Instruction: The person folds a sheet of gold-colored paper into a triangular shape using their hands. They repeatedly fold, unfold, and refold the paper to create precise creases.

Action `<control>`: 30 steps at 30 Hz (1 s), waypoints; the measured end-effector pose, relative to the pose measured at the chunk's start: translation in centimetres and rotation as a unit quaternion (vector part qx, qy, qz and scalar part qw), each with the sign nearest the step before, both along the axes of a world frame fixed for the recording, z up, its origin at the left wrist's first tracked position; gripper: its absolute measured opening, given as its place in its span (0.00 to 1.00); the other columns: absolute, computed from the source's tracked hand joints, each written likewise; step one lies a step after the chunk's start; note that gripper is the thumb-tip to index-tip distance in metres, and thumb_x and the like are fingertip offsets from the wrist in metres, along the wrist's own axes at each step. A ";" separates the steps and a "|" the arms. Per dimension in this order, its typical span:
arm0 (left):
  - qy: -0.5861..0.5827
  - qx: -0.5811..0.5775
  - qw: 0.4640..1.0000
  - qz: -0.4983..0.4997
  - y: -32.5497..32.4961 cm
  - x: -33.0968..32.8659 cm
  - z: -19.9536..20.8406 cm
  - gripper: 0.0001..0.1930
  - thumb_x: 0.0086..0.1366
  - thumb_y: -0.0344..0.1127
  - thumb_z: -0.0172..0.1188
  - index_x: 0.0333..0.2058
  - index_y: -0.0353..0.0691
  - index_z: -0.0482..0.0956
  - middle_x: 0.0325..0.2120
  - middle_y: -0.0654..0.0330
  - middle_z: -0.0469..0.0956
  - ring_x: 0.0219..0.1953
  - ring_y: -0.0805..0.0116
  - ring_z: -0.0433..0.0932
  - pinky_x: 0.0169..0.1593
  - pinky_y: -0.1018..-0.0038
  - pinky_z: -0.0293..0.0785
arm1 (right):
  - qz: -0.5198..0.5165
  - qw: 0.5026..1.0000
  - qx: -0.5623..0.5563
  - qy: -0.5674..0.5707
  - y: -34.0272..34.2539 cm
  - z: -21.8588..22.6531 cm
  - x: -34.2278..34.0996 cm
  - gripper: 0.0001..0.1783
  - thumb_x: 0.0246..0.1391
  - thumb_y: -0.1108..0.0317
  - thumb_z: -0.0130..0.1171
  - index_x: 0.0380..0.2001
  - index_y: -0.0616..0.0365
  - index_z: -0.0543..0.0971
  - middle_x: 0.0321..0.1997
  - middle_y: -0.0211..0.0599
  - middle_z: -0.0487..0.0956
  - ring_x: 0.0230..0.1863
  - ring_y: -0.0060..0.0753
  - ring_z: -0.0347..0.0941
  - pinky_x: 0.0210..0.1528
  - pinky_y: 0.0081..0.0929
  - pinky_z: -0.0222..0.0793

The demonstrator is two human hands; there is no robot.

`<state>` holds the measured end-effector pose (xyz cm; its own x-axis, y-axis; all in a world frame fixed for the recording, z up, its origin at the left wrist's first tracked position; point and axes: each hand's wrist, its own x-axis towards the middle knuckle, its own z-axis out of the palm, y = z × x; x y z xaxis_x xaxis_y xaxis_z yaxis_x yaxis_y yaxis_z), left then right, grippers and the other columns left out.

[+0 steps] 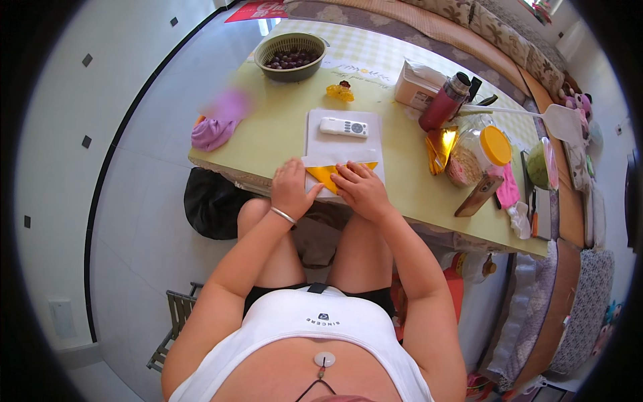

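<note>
A yellow sheet of paper (323,175) folded into a triangle lies on a white pad or stack of paper (345,149) at the table's near edge. My left hand (291,190) rests flat at the triangle's left corner, thumb stretched out toward its lower point. On the triangle's right half my right hand (365,191) presses down with its fingers spread. Neither hand is closed around anything. A white remote control (343,127) lies across the upper part of the pad, just beyond the hands.
The table (268,127) carries a basin of dark round fruit (292,59), a small yellow item (340,92) and purple cloth (214,133). On the right stand a tissue box (414,87), red thermos (445,104), gold foil (440,149), yellow-lidded jar (465,164) and leaning phone (479,195).
</note>
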<state>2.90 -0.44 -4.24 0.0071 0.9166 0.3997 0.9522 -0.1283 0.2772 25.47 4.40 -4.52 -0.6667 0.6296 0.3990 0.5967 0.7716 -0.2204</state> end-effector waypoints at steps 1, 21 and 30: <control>0.016 -0.013 0.999 0.030 -0.5 -0.2 0.2 0.40 0.57 0.52 0.70 0.60 0.28 0.70 0.63 0.43 0.69 0.65 0.44 0.68 0.68 0.51 0.61 | -0.001 1.000 -0.004 0.003 -0.1 0.0 0.0 0.21 0.61 0.54 0.59 0.56 0.45 0.80 0.66 0.33 0.74 0.67 0.46 0.68 0.68 0.49 0.61; -0.036 -0.044 0.968 -0.244 -0.8 2.8 1.8 0.41 0.58 0.60 0.65 0.60 0.34 0.72 0.48 0.48 0.72 0.53 0.47 0.72 0.61 0.57 0.69 | -0.032 0.927 -0.300 0.222 0.7 1.4 0.7 0.27 0.61 0.74 0.55 0.64 0.54 0.70 0.65 0.45 0.73 0.63 0.48 0.72 0.64 0.39 0.68; 0.130 0.046 0.963 -0.233 -0.4 4.1 1.3 0.40 0.54 0.63 0.66 0.63 0.53 0.72 0.44 0.52 0.70 0.51 0.50 0.69 0.64 0.44 0.60 | 0.011 0.916 -0.296 0.271 0.8 1.1 2.5 0.22 0.62 0.81 0.50 0.60 0.61 0.73 0.69 0.47 0.70 0.66 0.45 0.70 0.69 0.38 0.64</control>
<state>6.98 -0.88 -2.94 0.5194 0.7511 0.4076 0.8214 -0.5704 0.0044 27.93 5.21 -3.44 -0.4875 0.8310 0.2680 0.2617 0.4319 -0.8631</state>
